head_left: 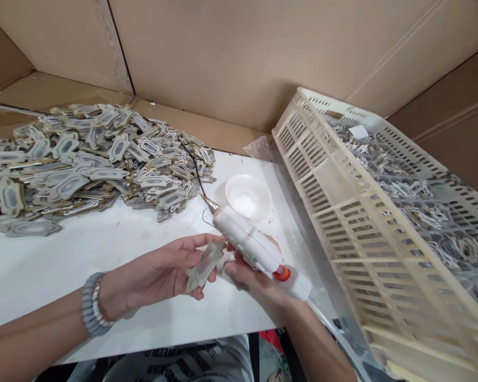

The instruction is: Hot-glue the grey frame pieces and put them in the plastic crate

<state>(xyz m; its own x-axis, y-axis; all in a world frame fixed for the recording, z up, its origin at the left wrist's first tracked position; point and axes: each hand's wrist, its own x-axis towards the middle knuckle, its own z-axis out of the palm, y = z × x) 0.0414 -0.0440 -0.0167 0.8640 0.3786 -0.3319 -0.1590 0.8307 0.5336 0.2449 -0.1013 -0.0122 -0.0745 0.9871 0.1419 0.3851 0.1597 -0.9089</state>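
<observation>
One grey piece point(204, 267) held in my left grip point(169, 269), frame middle | my right grip point(258, 278) holds the white tool point(249, 239) | this one looks not done; big pile point(75, 164), upper left, can't tell

Our left hand point(161, 271) shows its palm, fingers bent (forearm point(43, 326) slanting in); our right hand point(257, 281) curls just beside.

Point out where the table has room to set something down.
Bare: the table between the pile and left forearm; a narrow strip between pile and bowl. Crowded: around the tool and inside the crate.
</observation>
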